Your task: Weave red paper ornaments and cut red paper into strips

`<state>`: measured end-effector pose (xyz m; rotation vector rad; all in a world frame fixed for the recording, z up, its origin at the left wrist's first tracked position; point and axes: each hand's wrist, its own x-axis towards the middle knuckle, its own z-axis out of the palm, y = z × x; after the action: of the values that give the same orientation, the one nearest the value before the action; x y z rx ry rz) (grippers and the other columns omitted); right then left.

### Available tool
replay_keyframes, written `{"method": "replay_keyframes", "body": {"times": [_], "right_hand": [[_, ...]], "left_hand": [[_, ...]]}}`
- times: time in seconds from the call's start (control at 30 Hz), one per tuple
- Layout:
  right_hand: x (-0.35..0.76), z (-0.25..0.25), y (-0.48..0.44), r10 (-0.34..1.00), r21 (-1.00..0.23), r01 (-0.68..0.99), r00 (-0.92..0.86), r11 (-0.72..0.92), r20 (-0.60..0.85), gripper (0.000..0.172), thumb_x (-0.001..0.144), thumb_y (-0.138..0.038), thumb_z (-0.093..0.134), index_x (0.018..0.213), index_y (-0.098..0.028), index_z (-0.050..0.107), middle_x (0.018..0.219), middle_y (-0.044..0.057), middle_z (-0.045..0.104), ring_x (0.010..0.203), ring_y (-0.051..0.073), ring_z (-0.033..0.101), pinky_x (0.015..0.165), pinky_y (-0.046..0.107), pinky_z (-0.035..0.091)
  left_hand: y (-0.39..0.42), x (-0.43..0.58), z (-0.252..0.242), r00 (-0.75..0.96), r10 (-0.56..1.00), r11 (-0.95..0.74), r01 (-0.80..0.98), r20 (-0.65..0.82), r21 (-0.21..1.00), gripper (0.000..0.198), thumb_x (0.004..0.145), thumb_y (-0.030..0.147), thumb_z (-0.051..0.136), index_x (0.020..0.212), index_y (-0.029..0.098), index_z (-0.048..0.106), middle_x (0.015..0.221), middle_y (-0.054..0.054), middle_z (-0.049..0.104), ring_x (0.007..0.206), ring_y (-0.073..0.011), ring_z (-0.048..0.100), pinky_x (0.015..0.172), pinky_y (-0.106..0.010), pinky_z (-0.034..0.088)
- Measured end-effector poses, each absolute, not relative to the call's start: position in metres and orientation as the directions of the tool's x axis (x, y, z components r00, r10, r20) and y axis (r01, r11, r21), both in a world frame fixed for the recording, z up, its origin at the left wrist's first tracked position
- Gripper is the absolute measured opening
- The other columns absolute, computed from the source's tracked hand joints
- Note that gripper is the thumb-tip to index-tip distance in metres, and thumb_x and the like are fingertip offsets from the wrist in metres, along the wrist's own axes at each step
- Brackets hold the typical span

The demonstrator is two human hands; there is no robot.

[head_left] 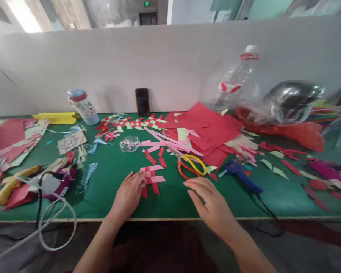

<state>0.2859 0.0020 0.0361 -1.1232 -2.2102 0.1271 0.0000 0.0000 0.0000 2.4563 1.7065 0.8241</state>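
On the table in front of me lies a small fish-like weave of red and pink paper strips [151, 176]. My left hand [130, 191] rests at its left edge, fingers curled together and pressed on the paper. My right hand [211, 203] hovers to the right of the weave with thumb and fingers apart, holding nothing. Just beyond its fingertips are scissors with yellow and red handles [192, 165], their blades reaching toward pink paper strips [170, 141]. Short red strips [150, 157] lie behind the weave.
Finished-looking woven pieces [136, 123] line the back beside a phone [142, 101]. Red paper sheets [211, 127] spread right of centre. A blue glue gun [243, 177] lies at right, a bead dish [130, 144] behind the weave. A bottle [232, 85] and a flask [83, 108] stand along the partition.
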Motion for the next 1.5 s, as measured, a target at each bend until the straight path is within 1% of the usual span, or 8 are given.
{"method": "replay_keyframes", "body": {"times": [0.3, 0.57, 0.67, 0.8, 0.93, 1.07, 1.27, 1.5], "right_hand": [[0.25, 0.013, 0.01, 0.709, -0.115, 0.723, -0.614, 0.681, 0.347, 0.041, 0.097, -0.039, 0.047, 0.126, -0.013, 0.061, 0.133, 0.015, 0.062, 0.127, 0.031, 0.055, 0.105, 0.053, 0.045], [0.306, 0.04, -0.011, 0.75, -0.319, 0.708, -0.446, 0.629, 0.49, 0.026, 0.095, -0.025, 0.051, 0.073, -0.022, 0.063, 0.07, 0.002, 0.07, 0.069, 0.016, 0.069, 0.08, 0.032, 0.057], [0.294, 0.049, 0.018, 0.75, -0.3, 0.733, -0.413, 0.611, 0.517, 0.016, 0.095, -0.026, 0.051, 0.102, -0.021, 0.064, 0.096, 0.008, 0.072, 0.09, 0.02, 0.069, 0.081, 0.033, 0.056], [0.243, 0.051, 0.082, 0.702, -0.236, 0.67, -0.604, 0.704, 0.376, 0.037, 0.096, -0.027, 0.046, 0.131, -0.023, 0.054, 0.136, 0.012, 0.056, 0.13, 0.026, 0.05, 0.104, 0.046, 0.047], [0.192, 0.038, 0.143, 0.652, -0.192, 0.626, -0.746, 0.756, 0.136, 0.055, 0.091, -0.036, 0.056, 0.142, -0.017, 0.046, 0.153, 0.015, 0.037, 0.144, 0.03, 0.029, 0.113, 0.047, 0.035], [0.161, 0.023, 0.182, 0.648, -0.18, 0.624, -0.75, 0.76, 0.134, 0.058, 0.09, -0.039, 0.059, 0.142, -0.017, 0.046, 0.149, 0.017, 0.043, 0.14, 0.031, 0.036, 0.111, 0.048, 0.035], [0.143, 0.017, 0.2, 0.651, -0.16, 0.631, -0.733, 0.759, 0.199, 0.03, 0.098, -0.027, 0.047, 0.119, -0.02, 0.066, 0.117, 0.011, 0.067, 0.112, 0.023, 0.059, 0.101, 0.04, 0.039], [0.16, 0.01, 0.2, 0.699, -0.167, 0.681, -0.675, 0.713, 0.234, 0.028, 0.095, -0.013, 0.045, 0.098, -0.016, 0.072, 0.098, 0.01, 0.069, 0.098, 0.02, 0.06, 0.093, 0.033, 0.042]], "left_hand": [[-0.007, -0.003, -0.001, 0.212, 0.892, -0.369, 0.851, 0.4, 0.373, 0.021, 0.098, 0.016, 0.039, 0.099, 0.022, 0.059, 0.123, -0.007, 0.069, 0.121, -0.0182, 0.06, 0.107, -0.045, 0.045], [-0.006, -0.001, 0.0, 0.171, 0.892, -0.36, 0.829, 0.419, 0.428, 0.018, 0.098, 0.016, 0.04, 0.097, 0.022, 0.057, 0.115, -0.006, 0.072, 0.118, -0.0189, 0.062, 0.105, -0.046, 0.046], [-0.005, -0.001, 0.001, 0.161, 0.891, -0.361, 0.817, 0.424, 0.449, 0.018, 0.097, 0.015, 0.04, 0.099, 0.022, 0.057, 0.114, -0.007, 0.071, 0.117, -0.0187, 0.063, 0.106, -0.046, 0.046], [-0.006, -0.001, 0.004, 0.156, 0.902, -0.357, 0.793, 0.402, 0.494, 0.017, 0.096, 0.015, 0.042, 0.096, 0.023, 0.056, 0.113, -0.005, 0.072, 0.116, -0.0189, 0.063, 0.106, -0.045, 0.046], [-0.006, -0.001, 0.006, 0.121, 0.908, -0.342, 0.77, 0.402, 0.539, 0.017, 0.095, 0.014, 0.042, 0.097, 0.023, 0.056, 0.11, -0.004, 0.072, 0.114, -0.0193, 0.064, 0.105, -0.046, 0.046], [-0.005, -0.003, 0.006, 0.103, 0.923, -0.317, 0.751, 0.372, 0.58, 0.015, 0.094, 0.015, 0.045, 0.096, 0.024, 0.057, 0.112, -0.003, 0.071, 0.112, -0.0194, 0.064, 0.105, -0.046, 0.046], [-0.003, -0.003, 0.008, 0.103, 0.928, -0.318, 0.723, 0.359, 0.613, 0.016, 0.094, 0.013, 0.044, 0.094, 0.024, 0.056, 0.109, -0.003, 0.071, 0.11, -0.0189, 0.064, 0.106, -0.045, 0.044], [-0.002, -0.003, 0.006, 0.089, 0.921, -0.325, 0.712, 0.38, 0.622, 0.019, 0.092, 0.011, 0.044, 0.096, 0.023, 0.058, 0.106, -0.003, 0.072, 0.108, -0.0193, 0.065, 0.104, -0.045, 0.045]]}}
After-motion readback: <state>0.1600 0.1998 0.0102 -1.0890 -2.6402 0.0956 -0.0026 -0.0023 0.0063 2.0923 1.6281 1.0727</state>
